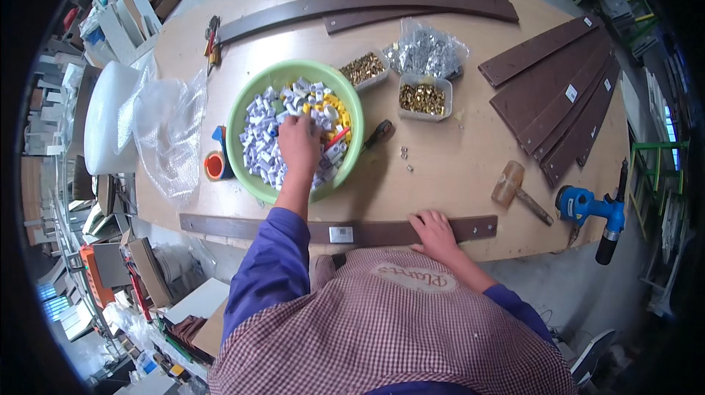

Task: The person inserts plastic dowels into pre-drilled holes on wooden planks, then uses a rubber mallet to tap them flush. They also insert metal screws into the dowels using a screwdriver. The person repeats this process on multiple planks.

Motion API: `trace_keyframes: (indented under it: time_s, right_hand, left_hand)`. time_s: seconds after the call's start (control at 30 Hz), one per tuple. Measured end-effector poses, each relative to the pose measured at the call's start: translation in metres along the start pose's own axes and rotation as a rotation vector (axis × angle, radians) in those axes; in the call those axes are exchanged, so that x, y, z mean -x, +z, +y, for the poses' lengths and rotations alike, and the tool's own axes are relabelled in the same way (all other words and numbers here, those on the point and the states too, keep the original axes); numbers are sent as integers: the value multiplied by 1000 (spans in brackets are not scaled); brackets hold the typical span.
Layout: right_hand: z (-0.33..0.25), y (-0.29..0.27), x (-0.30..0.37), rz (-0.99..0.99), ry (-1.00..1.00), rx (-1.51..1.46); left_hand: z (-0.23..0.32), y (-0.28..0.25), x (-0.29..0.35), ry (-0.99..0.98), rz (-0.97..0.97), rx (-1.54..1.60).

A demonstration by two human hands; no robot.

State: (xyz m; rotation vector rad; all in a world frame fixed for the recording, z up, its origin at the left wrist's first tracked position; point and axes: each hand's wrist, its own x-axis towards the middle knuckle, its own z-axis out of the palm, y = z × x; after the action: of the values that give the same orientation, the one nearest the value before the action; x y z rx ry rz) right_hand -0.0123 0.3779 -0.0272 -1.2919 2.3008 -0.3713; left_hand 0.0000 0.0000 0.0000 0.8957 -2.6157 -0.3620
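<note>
My left hand [298, 144] reaches into a light green plastic bowl [241, 175] heaped with small white and some yellow plastic pieces [261, 120]. Its fingers are bent down and drawn together among the pieces; the fingertips are hidden, so what they grip does not show. A long dark brown board [382, 231] with a white label lies along the near table edge. On the board's right part rests my right hand [435, 232], open, fingers stretched out and holding nothing. Also in the bowl, a red thing [337, 136] sticks up right of my left hand.
Two clear tubs [426, 113] hold brassy metal fittings, beside a plastic bag [432, 50] of hardware. A mallet [508, 183], a blue power tool [587, 205] and fanned brown boards [547, 105] occupy the right. An orange-and-blue tape dispenser [214, 164] and bubble wrap [172, 138] are left.
</note>
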Motion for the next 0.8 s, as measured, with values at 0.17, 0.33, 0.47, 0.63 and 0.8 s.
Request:
trace_keyframes:
  time_s: [0.17, 0.33, 0.47, 0.63, 0.8]
  right_hand:
    - [-11, 8, -6, 22, -131, 76]
    - [-19, 9, -6, 19, -130, 94]
    - [-17, 11, -7, 21, -127, 70]
    - [-5, 6, -13, 10, -131, -85]
    - [12, -9, -21, -138, -121, -272]
  left_hand:
    - [-28, -24, 45, -288, 60, 707]
    - [-54, -66, 94, -788, -210, 1072]
    - [-52, -75, 129, -972, -127, 1591]
    - [-56, -71, 176, -1117, -211, 1702]
    - [-60, -48, 214, -1369, -179, 1862]
